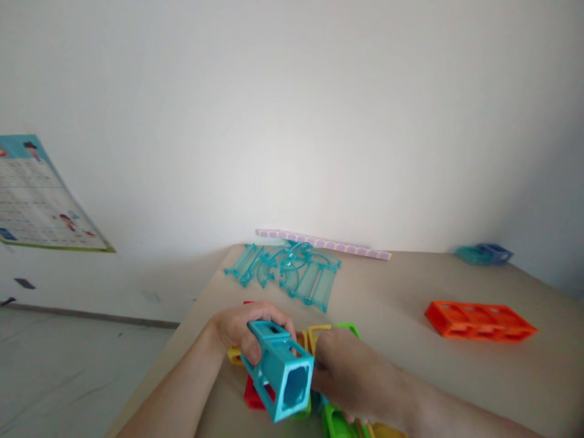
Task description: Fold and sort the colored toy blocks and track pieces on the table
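Note:
My left hand grips a light-blue hollow block piece, an open-sided column tilted with its square end towards me. Close beside it on the right, my right hand is closed among the colourful blocks, and what its fingers hold is hidden. Around both hands lie a red block, yellow frames and a green block. The hands and the blue column cover much of this pile.
Translucent teal track pieces lie behind the hands. A purple patterned strip rests along the wall. To the right sits an orange block row, with a dark-blue piece farther back. The table's left edge drops to the floor.

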A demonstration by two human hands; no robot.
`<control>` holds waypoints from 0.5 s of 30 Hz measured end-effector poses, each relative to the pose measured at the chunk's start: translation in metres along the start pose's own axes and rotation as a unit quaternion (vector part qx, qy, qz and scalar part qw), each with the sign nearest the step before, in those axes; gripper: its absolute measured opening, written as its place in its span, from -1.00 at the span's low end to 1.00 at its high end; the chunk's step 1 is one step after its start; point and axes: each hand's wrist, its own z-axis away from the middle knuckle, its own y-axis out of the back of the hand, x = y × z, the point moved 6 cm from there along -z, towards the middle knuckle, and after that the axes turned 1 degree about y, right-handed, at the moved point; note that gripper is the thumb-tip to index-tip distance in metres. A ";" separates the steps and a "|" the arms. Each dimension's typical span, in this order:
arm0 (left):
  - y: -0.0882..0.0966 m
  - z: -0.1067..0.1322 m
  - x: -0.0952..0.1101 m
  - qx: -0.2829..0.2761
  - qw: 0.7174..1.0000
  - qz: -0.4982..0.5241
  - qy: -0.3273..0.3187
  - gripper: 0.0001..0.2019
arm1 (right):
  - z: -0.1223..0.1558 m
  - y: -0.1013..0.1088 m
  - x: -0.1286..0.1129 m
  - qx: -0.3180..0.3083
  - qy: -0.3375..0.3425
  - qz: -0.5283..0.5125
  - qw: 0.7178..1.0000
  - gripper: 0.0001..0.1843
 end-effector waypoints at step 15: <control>0.002 0.001 -0.004 -0.006 1.000 0.001 0.004 -0.33 | -0.012 0.005 0.023 -0.124 -0.082 -0.075 0.986 -0.68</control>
